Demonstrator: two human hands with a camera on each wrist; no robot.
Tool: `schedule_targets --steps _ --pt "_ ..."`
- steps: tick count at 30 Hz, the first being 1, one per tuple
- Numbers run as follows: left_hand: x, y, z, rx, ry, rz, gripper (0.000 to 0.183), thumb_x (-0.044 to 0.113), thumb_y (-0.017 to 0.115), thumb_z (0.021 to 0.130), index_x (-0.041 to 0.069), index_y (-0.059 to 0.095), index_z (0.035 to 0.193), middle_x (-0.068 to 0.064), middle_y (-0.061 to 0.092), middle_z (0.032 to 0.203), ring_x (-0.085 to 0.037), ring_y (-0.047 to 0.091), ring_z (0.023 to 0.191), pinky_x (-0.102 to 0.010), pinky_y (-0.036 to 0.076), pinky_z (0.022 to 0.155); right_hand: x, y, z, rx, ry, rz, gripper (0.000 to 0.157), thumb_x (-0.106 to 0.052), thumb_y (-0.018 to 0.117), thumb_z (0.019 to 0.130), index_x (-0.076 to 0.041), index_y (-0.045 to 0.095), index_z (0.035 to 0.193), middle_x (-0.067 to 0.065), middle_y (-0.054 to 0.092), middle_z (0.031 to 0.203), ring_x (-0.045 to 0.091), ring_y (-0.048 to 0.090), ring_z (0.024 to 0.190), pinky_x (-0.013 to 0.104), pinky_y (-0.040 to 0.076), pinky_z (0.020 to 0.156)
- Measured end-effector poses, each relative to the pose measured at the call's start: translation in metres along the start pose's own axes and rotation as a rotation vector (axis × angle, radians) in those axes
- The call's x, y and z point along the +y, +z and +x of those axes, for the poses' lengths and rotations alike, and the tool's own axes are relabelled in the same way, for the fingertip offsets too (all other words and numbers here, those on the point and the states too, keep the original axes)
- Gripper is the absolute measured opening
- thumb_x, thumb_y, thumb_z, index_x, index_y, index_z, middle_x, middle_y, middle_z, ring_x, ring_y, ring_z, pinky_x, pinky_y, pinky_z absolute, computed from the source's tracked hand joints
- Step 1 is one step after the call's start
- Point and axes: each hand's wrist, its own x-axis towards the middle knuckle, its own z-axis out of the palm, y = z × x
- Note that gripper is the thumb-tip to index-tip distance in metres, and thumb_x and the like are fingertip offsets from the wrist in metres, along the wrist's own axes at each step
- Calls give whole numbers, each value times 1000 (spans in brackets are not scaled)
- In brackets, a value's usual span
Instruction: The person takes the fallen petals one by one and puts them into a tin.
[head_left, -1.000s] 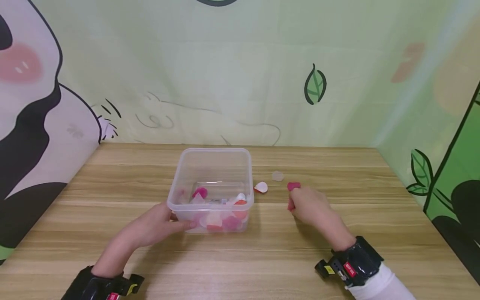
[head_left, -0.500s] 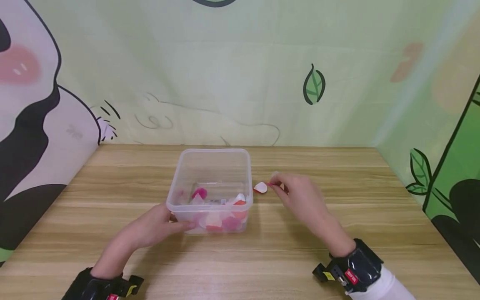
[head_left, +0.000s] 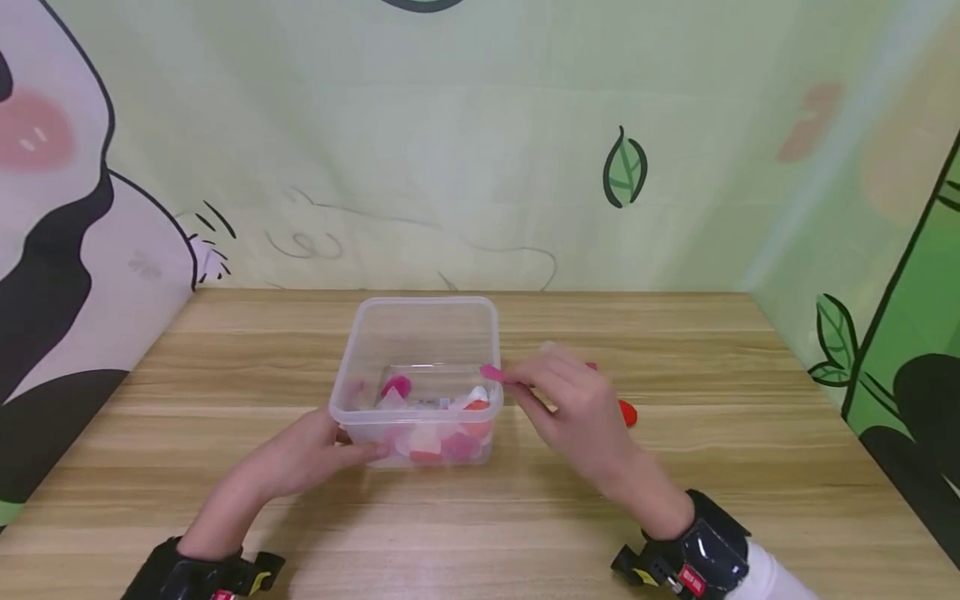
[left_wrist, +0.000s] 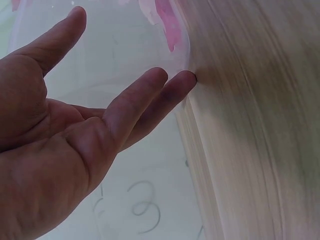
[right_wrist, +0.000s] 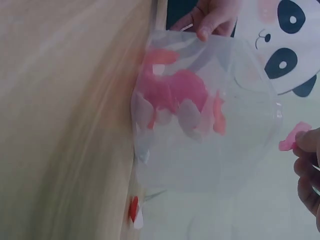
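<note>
A clear plastic box (head_left: 422, 417) with several pink, white and orange-red petals (head_left: 459, 447) in its bottom stands on the table. My left hand (head_left: 300, 454) touches its near left corner, the fingers fairly straight in the left wrist view, where the box wall (left_wrist: 115, 45) lies behind them. At the right rim, my right hand (head_left: 577, 408) pinches a bright pink petal (head_left: 491, 373) between thumb and finger. The right wrist view has this pink petal (right_wrist: 296, 136) beyond the box's open rim.
A red petal (head_left: 627, 412) lies on the wooden table (head_left: 712, 358) right of my right hand, and a bit of another pink petal (head_left: 592, 366) peeks out behind that hand. A red-and-white petal (right_wrist: 136, 212) rests beside the box. A printed cloth backdrop (head_left: 450, 167) stands behind the table.
My right hand has picked up the pink petal from the table and carried it left to the box's rim. The left hand stays at the box.
</note>
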Motion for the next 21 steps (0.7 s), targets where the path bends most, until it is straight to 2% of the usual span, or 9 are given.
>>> schedule_targets --steps 8,14,18,21 --pt "0 1 0 2 0 8 70 22 73 91 3 30 143 -9 63 107 -22 60 91 -26 47 75 -5 11 -2 -23 -48 21 17 0 78 80 -4 73 95 0 68 92 17 63 86 24 47 82" --pt "-2 1 1 -3 15 14 59 23 73 91 6 38 136 -8 63 108 -23 60 89 -27 48 73 -5 10 -3 -36 -31 28 24 3 78 78 -2 73 101 3 69 100 19 65 91 25 47 84" --pt "-3 1 1 -3 18 19 57 24 73 91 6 40 135 -8 63 109 -22 60 89 -27 47 73 -1 3 -2 -38 38 -8 23 3 79 79 -3 73 101 2 68 102 19 64 92 24 47 82" --pt "-3 1 1 -3 17 15 58 24 73 92 5 40 136 -8 62 110 -22 59 89 -27 47 73 8 -5 -2 -64 135 -70 19 3 77 82 -3 73 100 2 67 101 18 64 92 23 47 81"
